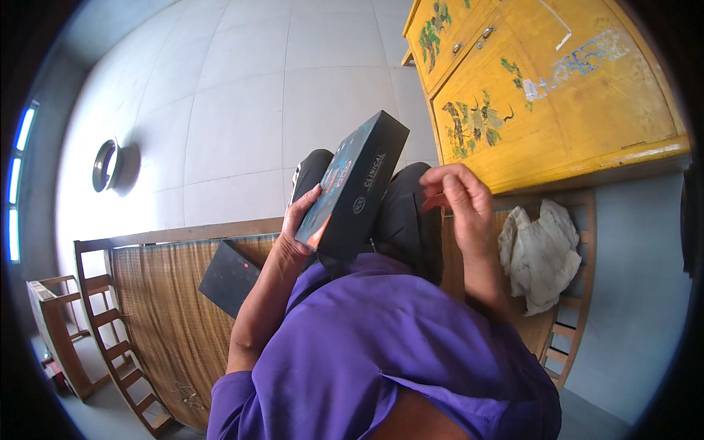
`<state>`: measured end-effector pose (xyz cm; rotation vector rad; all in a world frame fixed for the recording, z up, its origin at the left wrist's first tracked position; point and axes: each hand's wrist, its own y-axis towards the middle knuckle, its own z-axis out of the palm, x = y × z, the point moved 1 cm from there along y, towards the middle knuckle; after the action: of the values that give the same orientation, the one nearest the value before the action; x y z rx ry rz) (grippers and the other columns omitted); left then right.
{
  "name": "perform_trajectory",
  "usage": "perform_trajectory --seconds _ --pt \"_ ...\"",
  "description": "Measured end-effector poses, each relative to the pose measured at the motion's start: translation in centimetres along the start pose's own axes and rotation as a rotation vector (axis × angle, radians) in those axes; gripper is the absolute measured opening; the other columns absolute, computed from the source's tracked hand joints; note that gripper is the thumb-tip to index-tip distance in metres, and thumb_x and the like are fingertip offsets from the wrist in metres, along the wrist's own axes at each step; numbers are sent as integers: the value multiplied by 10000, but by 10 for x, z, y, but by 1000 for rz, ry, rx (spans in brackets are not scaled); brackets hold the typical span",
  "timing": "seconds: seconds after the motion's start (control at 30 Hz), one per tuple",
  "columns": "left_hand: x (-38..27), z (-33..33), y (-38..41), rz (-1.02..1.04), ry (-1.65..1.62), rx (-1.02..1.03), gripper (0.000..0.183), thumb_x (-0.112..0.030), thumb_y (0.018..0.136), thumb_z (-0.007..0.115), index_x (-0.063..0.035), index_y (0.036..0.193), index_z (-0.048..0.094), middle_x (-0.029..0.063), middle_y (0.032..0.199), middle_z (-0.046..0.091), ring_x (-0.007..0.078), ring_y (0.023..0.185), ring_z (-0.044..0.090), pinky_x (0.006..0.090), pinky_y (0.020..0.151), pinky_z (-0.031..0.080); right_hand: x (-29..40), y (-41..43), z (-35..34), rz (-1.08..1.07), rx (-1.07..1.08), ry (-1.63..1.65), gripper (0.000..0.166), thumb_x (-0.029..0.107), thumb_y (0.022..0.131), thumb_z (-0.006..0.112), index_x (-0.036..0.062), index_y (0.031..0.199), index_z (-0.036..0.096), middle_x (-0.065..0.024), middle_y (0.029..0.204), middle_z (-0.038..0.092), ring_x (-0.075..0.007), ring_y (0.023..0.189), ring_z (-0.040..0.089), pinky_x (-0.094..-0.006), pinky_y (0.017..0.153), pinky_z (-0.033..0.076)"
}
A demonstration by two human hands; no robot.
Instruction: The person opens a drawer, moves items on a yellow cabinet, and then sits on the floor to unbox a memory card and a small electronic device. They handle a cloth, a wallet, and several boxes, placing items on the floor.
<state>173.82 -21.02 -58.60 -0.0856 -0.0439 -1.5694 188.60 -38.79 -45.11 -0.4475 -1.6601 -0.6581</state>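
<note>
A dark cardboard box (357, 192) with printed writing and a teal and orange front stands tilted above my lap. My left hand (300, 220) grips it along its left side, the thumb lying on the printed face. To the right of the box, my right hand (459, 198) is raised with its fingers bent and apart, holding nothing and not touching the box. Beneath both are my knees in dark trousers (412, 220). Beside my left forearm a second black box (228, 278) rests on the woven mat (165, 308), partly hidden by the arm.
I sit on a wooden bed frame (110, 330) with slatted ends. A crumpled white cloth (539, 256) lies at its right end. A yellow painted cabinet (550, 110) stands close at the right front. On the tiled floor (236, 126) is a metal basin (104, 165). A wooden stool (63, 330) stands far left.
</note>
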Motion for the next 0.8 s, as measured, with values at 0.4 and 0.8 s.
perform_trajectory --seconds 0.4,0.8 --pt "-11 51 45 98 143 -276 372 -279 926 450 48 1095 503 170 831 545 218 543 611 283 393 505 4 37 -18 -312 -50 -179 63 49 869 591 4 888 552 -105 983 589 -129 857 561 -242 749 479" --pt "-32 53 78 83 202 -290 436 -332 944 430 12 1207 480 192 984 644 269 754 685 345 545 602 12 55 4 -356 -8 -324 378 47 798 660 -11 1147 528 -147 1160 545 -200 966 592 -303 809 510"
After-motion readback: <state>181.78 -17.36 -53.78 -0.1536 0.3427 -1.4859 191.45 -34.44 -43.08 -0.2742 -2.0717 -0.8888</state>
